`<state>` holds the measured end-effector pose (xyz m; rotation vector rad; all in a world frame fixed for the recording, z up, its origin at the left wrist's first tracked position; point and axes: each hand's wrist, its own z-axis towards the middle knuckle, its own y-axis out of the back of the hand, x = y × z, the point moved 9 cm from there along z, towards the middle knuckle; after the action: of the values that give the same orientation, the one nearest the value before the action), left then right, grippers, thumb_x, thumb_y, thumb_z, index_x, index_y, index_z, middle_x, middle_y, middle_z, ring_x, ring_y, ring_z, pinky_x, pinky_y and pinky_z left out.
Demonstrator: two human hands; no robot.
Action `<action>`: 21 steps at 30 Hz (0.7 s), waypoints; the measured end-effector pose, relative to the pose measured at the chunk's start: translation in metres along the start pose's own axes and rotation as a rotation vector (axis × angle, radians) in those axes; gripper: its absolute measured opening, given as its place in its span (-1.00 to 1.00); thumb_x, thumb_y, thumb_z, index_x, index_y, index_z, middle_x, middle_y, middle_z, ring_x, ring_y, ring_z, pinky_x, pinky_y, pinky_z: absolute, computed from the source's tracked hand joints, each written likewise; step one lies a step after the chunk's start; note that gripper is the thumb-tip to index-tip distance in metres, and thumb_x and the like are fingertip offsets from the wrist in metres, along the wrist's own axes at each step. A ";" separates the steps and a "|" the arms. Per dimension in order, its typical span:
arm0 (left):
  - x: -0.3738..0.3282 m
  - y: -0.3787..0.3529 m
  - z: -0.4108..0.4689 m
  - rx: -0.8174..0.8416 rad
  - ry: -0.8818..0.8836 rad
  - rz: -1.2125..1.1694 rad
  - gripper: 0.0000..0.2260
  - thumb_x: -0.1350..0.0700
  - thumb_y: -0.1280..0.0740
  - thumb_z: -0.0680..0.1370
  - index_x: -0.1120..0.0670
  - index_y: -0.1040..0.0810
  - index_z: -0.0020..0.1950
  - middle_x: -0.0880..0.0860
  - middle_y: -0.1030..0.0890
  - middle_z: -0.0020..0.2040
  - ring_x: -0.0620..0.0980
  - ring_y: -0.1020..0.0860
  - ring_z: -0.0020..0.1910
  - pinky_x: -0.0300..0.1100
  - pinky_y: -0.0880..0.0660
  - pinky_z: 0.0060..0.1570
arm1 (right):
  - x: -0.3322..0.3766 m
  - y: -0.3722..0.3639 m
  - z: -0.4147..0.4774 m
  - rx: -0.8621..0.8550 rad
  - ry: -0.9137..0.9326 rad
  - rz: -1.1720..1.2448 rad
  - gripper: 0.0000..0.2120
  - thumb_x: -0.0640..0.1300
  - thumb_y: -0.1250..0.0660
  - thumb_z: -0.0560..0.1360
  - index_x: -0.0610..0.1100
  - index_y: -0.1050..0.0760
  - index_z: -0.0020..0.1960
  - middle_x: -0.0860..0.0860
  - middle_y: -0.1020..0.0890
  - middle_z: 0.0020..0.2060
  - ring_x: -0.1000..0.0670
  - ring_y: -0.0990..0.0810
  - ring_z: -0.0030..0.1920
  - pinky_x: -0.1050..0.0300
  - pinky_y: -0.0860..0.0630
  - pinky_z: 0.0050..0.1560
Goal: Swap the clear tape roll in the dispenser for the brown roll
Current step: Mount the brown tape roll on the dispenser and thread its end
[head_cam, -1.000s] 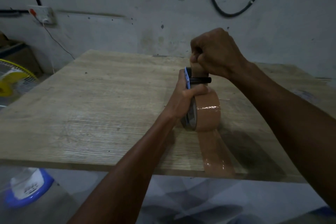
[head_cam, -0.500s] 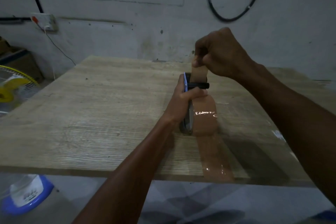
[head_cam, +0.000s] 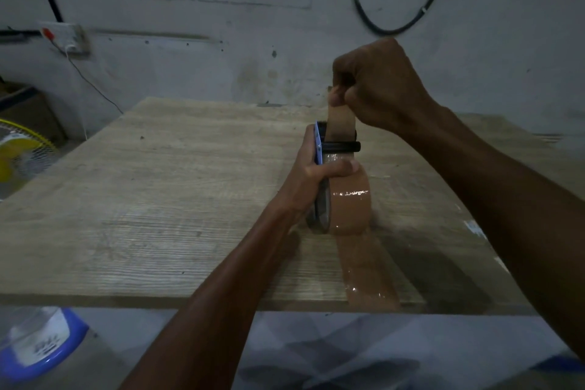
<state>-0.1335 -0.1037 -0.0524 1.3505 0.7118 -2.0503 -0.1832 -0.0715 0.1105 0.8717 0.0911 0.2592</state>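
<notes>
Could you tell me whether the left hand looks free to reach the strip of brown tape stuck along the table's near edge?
Probably not: the left hand grips the blue tape dispenser carrying the brown tape roll. The flat brown strip lies uncovered on the wooden table.

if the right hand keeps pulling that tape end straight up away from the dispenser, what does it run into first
Nothing, as far as the picture shows. Above the right hand, pinching the brown tape end, there is only open air in front of the wall; depth is unclear.
</notes>
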 end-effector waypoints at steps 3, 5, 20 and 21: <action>-0.001 -0.001 0.000 0.002 -0.005 0.010 -0.39 0.13 -0.44 0.35 0.14 -0.31 0.35 0.22 -0.51 0.16 0.07 -0.59 0.00 -0.06 -0.60 -0.04 | -0.006 0.003 -0.005 -0.052 -0.024 0.025 -0.87 -0.13 -0.43 0.35 -0.20 -0.64 -0.27 -0.04 -0.68 -0.36 -0.01 -0.64 -0.34 -0.09 -0.64 -0.24; 0.000 0.000 0.001 -0.021 0.012 0.015 -0.44 0.14 -0.40 0.39 0.15 -0.31 0.35 0.20 -0.52 0.14 0.04 -0.60 -0.04 -0.09 -0.59 -0.07 | -0.009 0.003 -0.008 -0.079 -0.041 0.032 -0.88 -0.14 -0.45 0.38 -0.20 -0.65 -0.24 -0.07 -0.70 -0.33 -0.01 -0.66 -0.32 -0.08 -0.64 -0.23; 0.003 0.012 -0.002 -0.149 0.041 -0.159 -0.60 0.24 -0.40 0.48 0.16 -0.37 0.26 0.10 -0.56 -0.08 -0.05 -0.61 -0.29 -0.17 -0.56 -0.33 | 0.022 0.050 -0.025 -0.001 -0.055 -0.037 -0.84 0.00 -0.53 0.41 -0.09 -0.68 -0.13 0.04 -0.70 -0.27 0.08 -0.64 -0.27 0.04 -0.62 -0.15; 0.003 0.013 -0.004 -0.173 0.067 -0.192 -0.57 0.20 -0.41 0.43 0.14 -0.37 0.26 0.11 -0.54 -0.07 -0.03 -0.60 -0.29 -0.15 -0.56 -0.34 | 0.020 0.067 -0.031 -0.099 -0.074 0.013 -0.83 0.01 -0.50 0.44 -0.10 -0.67 -0.12 0.06 -0.68 -0.29 0.12 -0.61 -0.31 0.10 -0.62 -0.18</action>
<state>-0.1234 -0.1106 -0.0583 1.3001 1.0590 -2.0417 -0.1818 -0.0017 0.1422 0.7830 0.0036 0.2413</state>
